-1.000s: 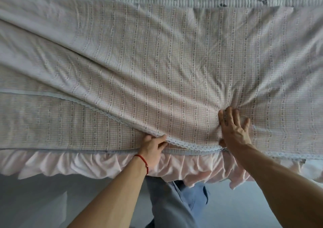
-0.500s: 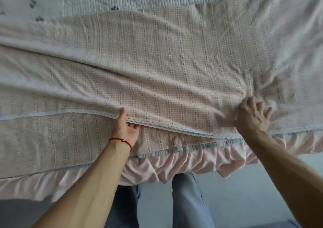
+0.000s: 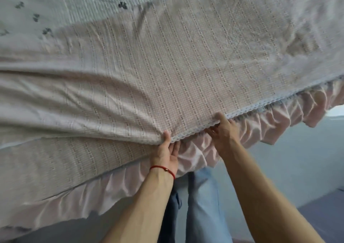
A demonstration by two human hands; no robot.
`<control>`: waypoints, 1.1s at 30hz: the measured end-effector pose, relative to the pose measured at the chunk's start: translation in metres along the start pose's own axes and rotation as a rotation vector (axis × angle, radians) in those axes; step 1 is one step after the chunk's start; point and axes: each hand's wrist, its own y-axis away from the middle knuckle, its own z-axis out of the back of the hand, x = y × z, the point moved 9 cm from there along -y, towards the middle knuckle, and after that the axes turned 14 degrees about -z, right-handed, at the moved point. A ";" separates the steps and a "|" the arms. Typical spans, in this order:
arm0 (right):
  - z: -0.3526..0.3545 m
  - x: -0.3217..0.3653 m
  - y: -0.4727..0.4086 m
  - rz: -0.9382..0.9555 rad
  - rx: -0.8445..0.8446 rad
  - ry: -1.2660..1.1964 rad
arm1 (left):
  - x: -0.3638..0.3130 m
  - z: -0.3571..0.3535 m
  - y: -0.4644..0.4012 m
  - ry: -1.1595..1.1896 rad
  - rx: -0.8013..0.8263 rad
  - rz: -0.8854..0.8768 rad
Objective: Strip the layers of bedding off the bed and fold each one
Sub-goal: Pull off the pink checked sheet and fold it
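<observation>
A pink checked sheet with a pale blue lace hem lies folded over across the bed. My left hand, with a red string at its wrist, pinches that lace hem at the bed's near edge, thumb on top. Close beside it to the right, my right hand grips the same hem, thumb on top and fingers curled under. Beneath the sheet lies another checked layer ending in a pink ruffled skirt. At the far side shows a pale quilted layer with dark bow prints.
I stand against the bed's near edge, my legs in blue trousers below the ruffle. Grey floor shows to the right and below. The bed fills the upper view.
Both hands have come together at the lace hem near the bed's edge. My right hand left the top of the sheet and took hold of the hem. The view has tilted.
</observation>
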 end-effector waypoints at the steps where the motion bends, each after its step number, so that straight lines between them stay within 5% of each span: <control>1: 0.005 -0.001 -0.006 0.003 -0.023 0.012 | 0.002 0.001 -0.006 -0.022 0.023 0.022; 10: 0.025 -0.001 -0.046 0.063 -0.153 0.124 | -0.076 0.056 -0.060 -0.062 -0.073 -0.106; 17: 0.012 -0.006 -0.013 0.113 -0.259 0.343 | -0.052 0.095 -0.038 -0.011 -0.089 -0.108; 21: -0.021 -0.040 0.004 0.103 -0.159 0.513 | -0.048 0.102 -0.042 -0.035 -0.078 -0.071; 29: -0.037 -0.074 0.005 0.001 -0.076 0.409 | -0.131 0.138 -0.083 -0.031 -0.209 -0.229; 33: -0.049 -0.089 0.016 -0.013 -0.031 0.388 | -0.119 0.168 -0.069 -0.026 -0.211 -0.258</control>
